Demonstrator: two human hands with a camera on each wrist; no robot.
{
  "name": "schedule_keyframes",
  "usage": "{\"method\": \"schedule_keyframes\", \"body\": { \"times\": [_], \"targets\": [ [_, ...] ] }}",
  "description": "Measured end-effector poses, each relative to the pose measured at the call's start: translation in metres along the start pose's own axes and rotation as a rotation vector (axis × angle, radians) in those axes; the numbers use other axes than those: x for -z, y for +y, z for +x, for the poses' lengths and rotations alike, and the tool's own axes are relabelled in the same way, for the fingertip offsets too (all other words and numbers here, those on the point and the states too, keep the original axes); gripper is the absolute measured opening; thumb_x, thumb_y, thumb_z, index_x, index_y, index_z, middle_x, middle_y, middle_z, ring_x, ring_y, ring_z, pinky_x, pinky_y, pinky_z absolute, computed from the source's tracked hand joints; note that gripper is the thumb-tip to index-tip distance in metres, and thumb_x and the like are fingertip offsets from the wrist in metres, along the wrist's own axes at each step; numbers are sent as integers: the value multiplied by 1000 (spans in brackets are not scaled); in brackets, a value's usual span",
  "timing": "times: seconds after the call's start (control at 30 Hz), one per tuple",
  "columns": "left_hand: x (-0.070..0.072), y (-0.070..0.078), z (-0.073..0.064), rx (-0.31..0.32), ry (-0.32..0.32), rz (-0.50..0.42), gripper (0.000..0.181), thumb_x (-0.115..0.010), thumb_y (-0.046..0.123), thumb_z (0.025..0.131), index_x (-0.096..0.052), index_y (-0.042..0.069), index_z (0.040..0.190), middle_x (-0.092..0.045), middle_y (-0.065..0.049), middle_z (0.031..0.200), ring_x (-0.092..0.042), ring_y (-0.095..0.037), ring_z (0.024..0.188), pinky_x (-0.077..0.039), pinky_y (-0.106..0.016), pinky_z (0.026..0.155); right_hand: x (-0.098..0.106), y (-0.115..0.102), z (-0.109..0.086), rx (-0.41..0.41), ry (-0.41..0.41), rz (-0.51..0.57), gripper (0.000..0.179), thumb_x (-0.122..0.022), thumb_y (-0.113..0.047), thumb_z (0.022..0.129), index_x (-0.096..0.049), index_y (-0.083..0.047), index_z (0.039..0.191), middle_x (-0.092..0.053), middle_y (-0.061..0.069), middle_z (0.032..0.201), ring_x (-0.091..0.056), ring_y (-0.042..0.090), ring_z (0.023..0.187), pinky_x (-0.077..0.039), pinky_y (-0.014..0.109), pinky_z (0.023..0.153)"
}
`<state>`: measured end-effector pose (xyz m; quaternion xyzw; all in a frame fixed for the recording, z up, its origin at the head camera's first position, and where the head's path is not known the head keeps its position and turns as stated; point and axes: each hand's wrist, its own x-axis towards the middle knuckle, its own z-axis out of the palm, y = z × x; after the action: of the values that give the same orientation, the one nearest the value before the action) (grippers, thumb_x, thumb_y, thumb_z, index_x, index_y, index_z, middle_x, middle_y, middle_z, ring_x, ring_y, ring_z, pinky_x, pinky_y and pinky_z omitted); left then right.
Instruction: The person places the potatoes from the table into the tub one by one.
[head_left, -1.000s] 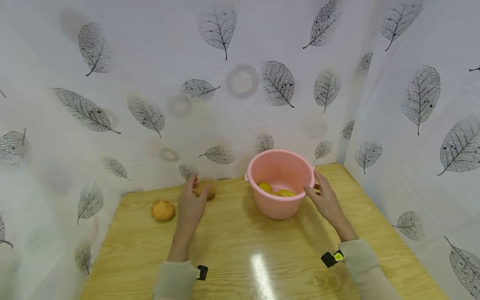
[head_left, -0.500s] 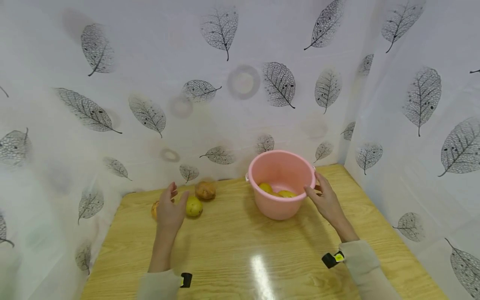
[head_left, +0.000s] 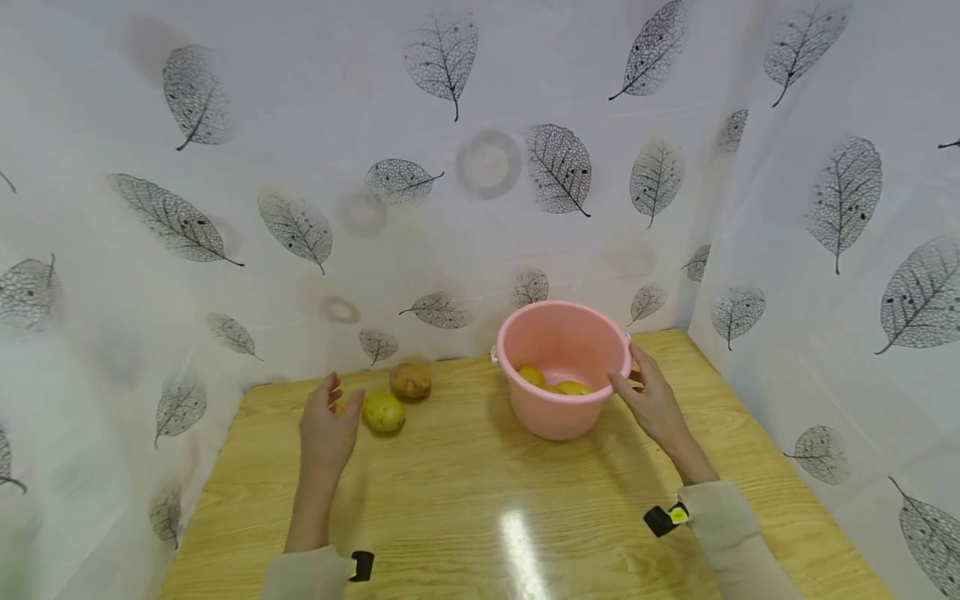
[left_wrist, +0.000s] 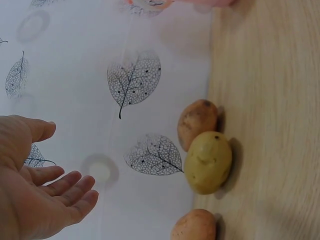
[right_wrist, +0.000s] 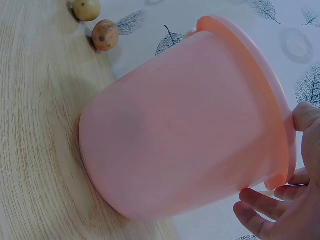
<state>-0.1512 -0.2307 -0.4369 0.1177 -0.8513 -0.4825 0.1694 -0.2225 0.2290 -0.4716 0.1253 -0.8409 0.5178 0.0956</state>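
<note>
Here the pink bucket [head_left: 557, 417] stands upright, mouth up, axis vertical.

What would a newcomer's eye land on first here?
Likely the pink bucket, right of centre on the table, right hand holding its rim. Next, dark leaf prints on the pale backdrop behind. Left of the bucket, a yellow potato-like item sits beside a brown one.

Wood-grain tabletop [head_left: 450, 483]: pink bucket [head_left: 557, 411]; yellow-green lump [head_left: 383, 413] just beside brown lump [head_left: 411, 381]; orange-brown lump [left_wrist: 195, 227] near
</note>
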Motion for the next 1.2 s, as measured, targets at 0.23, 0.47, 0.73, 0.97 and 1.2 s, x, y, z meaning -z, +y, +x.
{"method": "schedule_keyframes", "body": {
  "times": [0.23, 0.47, 0.73, 0.97, 1.2],
  "targets": [
    [-3, 0, 2, 10, -13, 0, 63, -62, 19, 104, -37, -13, 151, -43, -30, 151, -47, -44, 134, -39, -53, 114, 1, 0, 0, -2, -4, -5, 67, -59, -22, 107, -27, -4, 162, -30, 27, 162, -56, 47, 125, -47, 16, 86],
    [-9, -6, 5, 50, -27, 17, 64, -62, 20, 103, -36, -13, 152, -43, -31, 151, -46, -46, 136, -40, -56, 112, 2, 1, 1, -6, -8, -3, 68, -59, -20, 107, -25, -3, 163, -28, 28, 162, -55, 48, 127, -47, 14, 86],
    [-17, -22, 7, 111, -73, 46, 65, -60, 21, 105, -33, -15, 152, -42, -34, 150, -45, -48, 136, -39, -57, 113, 1, 4, 1, -14, -6, 2, 67, -60, -18, 106, -27, -5, 163, -29, 25, 163, -55, 47, 127, -47, 18, 87],
    [-26, -36, 11, 180, -122, 36, 67, -57, 23, 106, -29, -14, 154, -38, -33, 154, -41, -48, 139, -37, -58, 114, 1, 6, 2, -13, -9, 5, 67, -60, -18, 106, -26, -5, 163, -29, 25, 163, -55, 46, 126, -47, 18, 87],
    [-42, -51, 14, 187, -137, 104, 68, -58, 24, 105, -31, -17, 152, -37, -38, 151, -39, -53, 138, -35, -61, 114, 0, 4, 2, -6, -5, 5, 68, -60, -19, 106, -26, -6, 163, -30, 25, 162, -55, 45, 126, -47, 17, 87]
  ]
}}
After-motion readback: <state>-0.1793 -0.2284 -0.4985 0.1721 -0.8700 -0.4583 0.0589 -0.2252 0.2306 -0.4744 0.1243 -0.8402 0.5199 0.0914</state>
